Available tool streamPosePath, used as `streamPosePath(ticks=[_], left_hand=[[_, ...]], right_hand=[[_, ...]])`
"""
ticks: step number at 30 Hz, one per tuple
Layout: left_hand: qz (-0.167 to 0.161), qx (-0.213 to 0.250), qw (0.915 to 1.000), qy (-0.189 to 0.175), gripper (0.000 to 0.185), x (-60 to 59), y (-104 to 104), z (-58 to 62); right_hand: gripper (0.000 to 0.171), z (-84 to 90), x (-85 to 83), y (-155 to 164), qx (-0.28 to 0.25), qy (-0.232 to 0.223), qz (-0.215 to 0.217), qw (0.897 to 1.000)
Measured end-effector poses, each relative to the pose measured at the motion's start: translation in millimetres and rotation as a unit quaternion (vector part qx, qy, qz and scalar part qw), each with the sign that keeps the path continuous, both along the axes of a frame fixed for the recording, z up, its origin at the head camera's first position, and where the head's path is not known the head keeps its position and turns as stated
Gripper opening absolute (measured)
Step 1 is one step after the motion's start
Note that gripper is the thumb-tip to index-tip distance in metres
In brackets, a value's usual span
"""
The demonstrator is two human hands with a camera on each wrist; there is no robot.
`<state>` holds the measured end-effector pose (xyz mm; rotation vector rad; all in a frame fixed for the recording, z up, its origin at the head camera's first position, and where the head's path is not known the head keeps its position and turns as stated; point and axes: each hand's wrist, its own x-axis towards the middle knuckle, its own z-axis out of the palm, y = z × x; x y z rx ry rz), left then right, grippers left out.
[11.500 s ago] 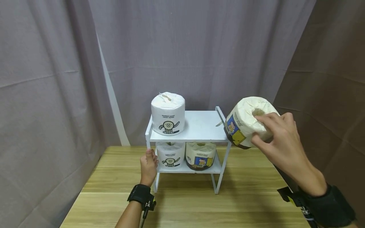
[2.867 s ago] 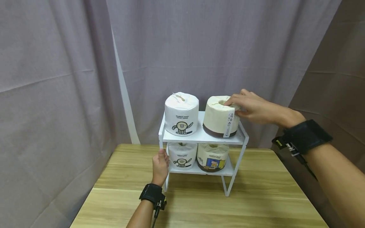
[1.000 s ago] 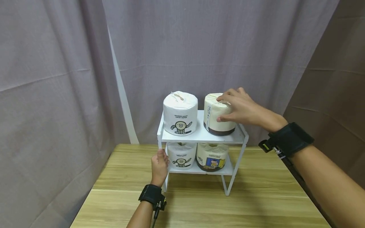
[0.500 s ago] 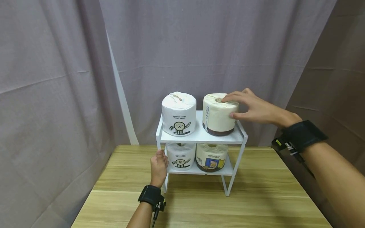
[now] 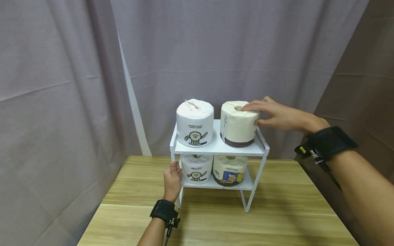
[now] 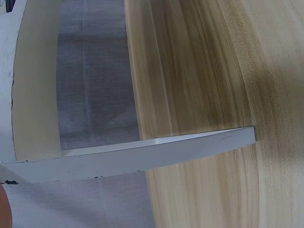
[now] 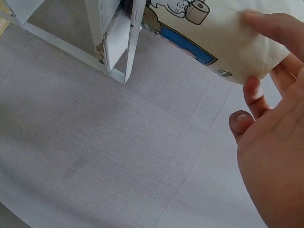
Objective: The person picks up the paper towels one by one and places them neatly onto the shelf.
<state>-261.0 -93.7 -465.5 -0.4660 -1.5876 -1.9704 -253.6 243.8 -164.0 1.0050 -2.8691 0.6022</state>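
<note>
On the right of the white two-tier rack's [image 5: 215,149] top shelf stands a cream toilet paper roll [image 5: 238,128] with a brown base, its label strip facing front-left. My right hand [image 5: 278,116] grips it from the right, fingers over the top edge by the core hole, thumb on the side. The right wrist view has the thumb against the printed wrapper [image 7: 228,42]. My left hand [image 5: 172,179] holds the rack's front left upright; the left wrist view shows the rack's side frame [image 6: 166,153] but little of the hand. A white toilet paper roll [image 5: 195,126] stands upright at top left.
Another white roll [image 5: 196,172] and a cream roll with a cartoon picture [image 5: 230,172] stand on the lower shelf. Beneath the rack is a wooden table [image 5: 215,225]. Grey curtains [image 5: 240,41] hang behind and on the left, a brownish one [image 5: 363,102] on the right.
The cream roll's label strip has swung from its right front to the left. Within the last second my right hand has shifted right around the roll. Earlier, this hand carried the roll beside the rack.
</note>
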Motion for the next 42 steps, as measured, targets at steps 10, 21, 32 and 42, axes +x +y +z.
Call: streamPosePath(ticks=[10,21,32,42], left_hand=[[0.004,-0.011,0.9999,-0.001,0.077,-1.2,-1,-2.9],[-0.001,-0.02,0.9997,-0.011,0.072,-0.4,4,-0.4],[-0.012,-0.01,0.9999,-0.008,0.076,-1.5,12,2.9],[-0.009,-0.01,0.9999,-0.007,0.072,-2.6,15,4.4]], right_hand=[[0.048,6.8,-1.9,-2,0.015,0.034,0.014,0.999],[0.041,15.4,5.0,-8,0.045,0.051,-0.011,0.998],[0.036,22.3,12.3,-20,0.069,0.105,-0.027,0.992],[0.05,16.9,14.7,-35,0.066,0.107,-0.07,0.99]])
